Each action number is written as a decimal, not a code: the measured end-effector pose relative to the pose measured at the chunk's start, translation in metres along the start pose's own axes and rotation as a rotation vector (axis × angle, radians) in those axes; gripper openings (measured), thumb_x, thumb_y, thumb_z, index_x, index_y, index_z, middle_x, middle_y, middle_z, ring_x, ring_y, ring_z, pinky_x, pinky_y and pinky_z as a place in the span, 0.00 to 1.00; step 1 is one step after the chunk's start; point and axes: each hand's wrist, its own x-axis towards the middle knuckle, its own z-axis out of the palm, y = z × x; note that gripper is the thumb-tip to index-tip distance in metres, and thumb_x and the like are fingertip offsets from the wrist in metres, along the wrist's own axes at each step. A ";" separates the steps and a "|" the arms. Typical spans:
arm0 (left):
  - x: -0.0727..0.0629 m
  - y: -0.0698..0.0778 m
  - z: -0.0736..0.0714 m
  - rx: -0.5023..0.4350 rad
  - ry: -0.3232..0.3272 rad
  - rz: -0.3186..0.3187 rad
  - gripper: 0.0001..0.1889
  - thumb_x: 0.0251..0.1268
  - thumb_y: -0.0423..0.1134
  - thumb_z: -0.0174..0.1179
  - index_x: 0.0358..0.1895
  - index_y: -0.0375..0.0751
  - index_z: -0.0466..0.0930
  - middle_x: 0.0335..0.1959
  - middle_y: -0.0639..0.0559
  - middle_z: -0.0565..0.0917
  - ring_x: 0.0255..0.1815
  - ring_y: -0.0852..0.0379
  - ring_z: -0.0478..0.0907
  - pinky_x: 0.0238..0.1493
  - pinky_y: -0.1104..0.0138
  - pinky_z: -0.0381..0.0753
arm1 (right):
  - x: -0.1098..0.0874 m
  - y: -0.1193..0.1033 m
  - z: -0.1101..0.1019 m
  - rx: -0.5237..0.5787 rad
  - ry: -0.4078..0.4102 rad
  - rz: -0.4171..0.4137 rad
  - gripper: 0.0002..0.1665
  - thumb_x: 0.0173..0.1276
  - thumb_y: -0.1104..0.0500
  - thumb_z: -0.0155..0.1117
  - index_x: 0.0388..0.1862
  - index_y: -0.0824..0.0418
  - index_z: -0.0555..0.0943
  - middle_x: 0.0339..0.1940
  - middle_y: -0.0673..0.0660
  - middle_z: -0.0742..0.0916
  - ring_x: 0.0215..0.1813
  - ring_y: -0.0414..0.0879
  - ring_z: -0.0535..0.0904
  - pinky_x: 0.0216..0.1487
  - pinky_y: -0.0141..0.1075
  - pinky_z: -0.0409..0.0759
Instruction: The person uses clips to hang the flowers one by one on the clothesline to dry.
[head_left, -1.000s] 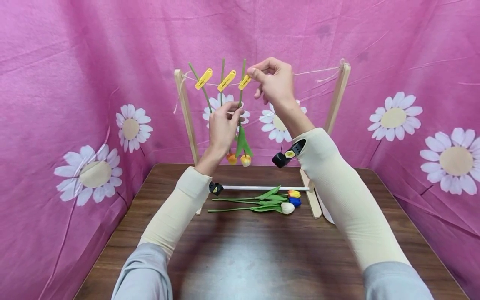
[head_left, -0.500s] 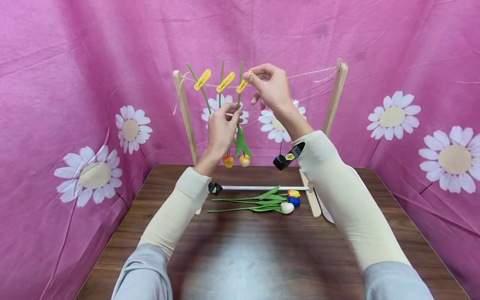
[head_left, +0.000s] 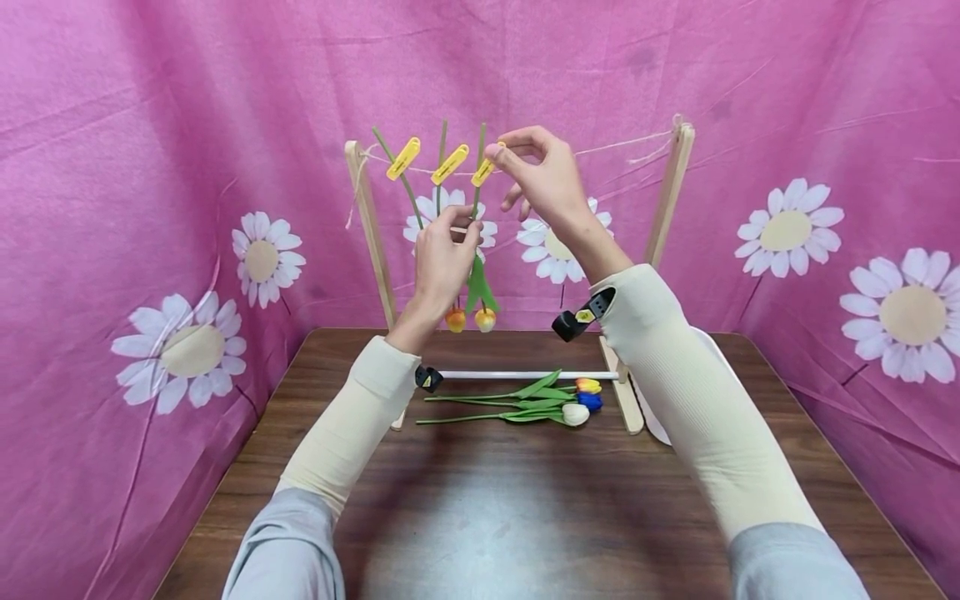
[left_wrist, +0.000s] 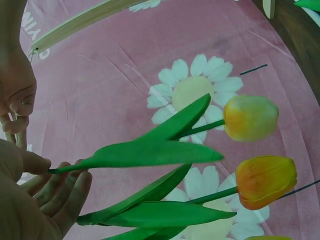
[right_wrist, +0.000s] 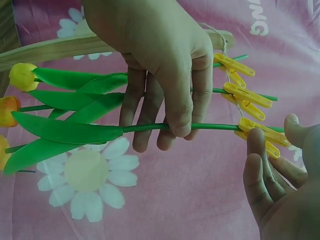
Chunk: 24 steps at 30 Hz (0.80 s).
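Note:
Three yellow clothespins sit along a string (head_left: 622, 147), each with a tulip stem in it, blooms hanging down. My left hand (head_left: 446, 254) pinches the green stem of the rightmost tulip (left_wrist: 250, 118), which has a pale yellow-white bloom, between thumb and fingers below its clothespin. Thumb and fingertips of my right hand (head_left: 547, 171) pinch the upper end of that rightmost clothespin (right_wrist: 262, 131). Beside it, an orange-yellow tulip (left_wrist: 266, 181) hangs from the middle clothespin (head_left: 450, 165). The left clothespin (head_left: 403, 159) holds a slanted stem, its bloom hidden behind my left hand in the head view.
Wooden posts (head_left: 670, 196) carry the string, joined low down by a white rod (head_left: 525, 376). On the brown table (head_left: 480, 517) lie a white tulip (head_left: 575, 415), a blue one (head_left: 589, 402) and a yellow-red one (head_left: 588, 386). A white-rimmed object (head_left: 656, 425) shows beneath the right arm.
My right hand and the rightmost clothespin have shifted slightly down and left, the string with them. The left hand keeps its pinch on the stem, almost still.

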 end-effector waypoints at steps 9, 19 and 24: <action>-0.002 0.000 -0.005 -0.006 -0.012 0.015 0.13 0.76 0.33 0.63 0.58 0.33 0.85 0.47 0.40 0.92 0.45 0.44 0.92 0.48 0.62 0.92 | -0.007 -0.006 -0.008 0.022 0.098 -0.098 0.20 0.76 0.56 0.71 0.60 0.62 0.79 0.55 0.55 0.84 0.17 0.44 0.83 0.14 0.32 0.77; -0.010 -0.003 -0.019 0.028 -0.004 0.024 0.14 0.73 0.29 0.60 0.58 0.31 0.84 0.48 0.39 0.91 0.46 0.45 0.92 0.50 0.60 0.91 | -0.025 0.001 -0.030 0.074 0.159 -0.134 0.05 0.77 0.61 0.67 0.48 0.59 0.82 0.43 0.53 0.85 0.13 0.40 0.79 0.11 0.29 0.72; -0.019 -0.006 -0.028 0.055 0.002 0.028 0.14 0.71 0.28 0.59 0.57 0.32 0.84 0.47 0.40 0.91 0.44 0.46 0.91 0.49 0.59 0.91 | -0.039 0.012 -0.045 0.052 0.171 -0.126 0.02 0.78 0.62 0.66 0.46 0.58 0.83 0.40 0.53 0.87 0.13 0.39 0.78 0.11 0.29 0.72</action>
